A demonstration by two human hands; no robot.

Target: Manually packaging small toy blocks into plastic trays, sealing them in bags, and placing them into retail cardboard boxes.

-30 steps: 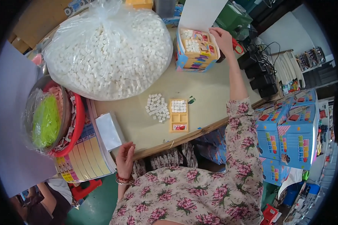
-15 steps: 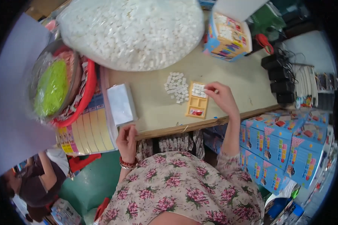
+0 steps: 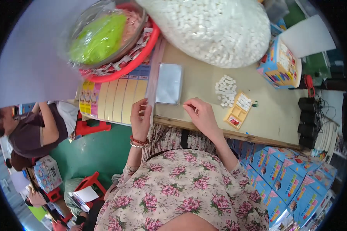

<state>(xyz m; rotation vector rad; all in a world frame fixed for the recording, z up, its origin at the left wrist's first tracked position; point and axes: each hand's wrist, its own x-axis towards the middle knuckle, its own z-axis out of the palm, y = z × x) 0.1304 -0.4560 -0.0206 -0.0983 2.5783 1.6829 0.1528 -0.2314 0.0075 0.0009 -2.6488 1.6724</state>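
Beside the front edge of the table lies a flat, shiny, pale stack that looks like clear plastic sheets (image 3: 169,84). My left hand (image 3: 140,120) is just left of its near corner, fingers loosely bent and apart, holding nothing I can see. To its right, my right hand (image 3: 200,115) hovers near the stack's other near corner, with bent fingers and the thumb a little apart. Farther right is a small yellow compartment tray (image 3: 230,116). White pieces (image 3: 244,101) fill its far section, and a red-and-white packet (image 3: 234,121) sits in its near one. A loose pile of white pieces (image 3: 225,91) lies beside it.
A big clear bag of white pieces (image 3: 219,34) covers the far table. At left are a red basin (image 3: 156,36) and a bowl with a bright green bag (image 3: 100,40). An opened blue box (image 3: 275,63) stands far right; blue boxes (image 3: 285,173) are stacked below. Another person (image 3: 38,123) sits left.
My right hand has left the tray and moved left to the plastic stack. The view has turned left, so the table's things appear farther right. The tray's contents look the same.
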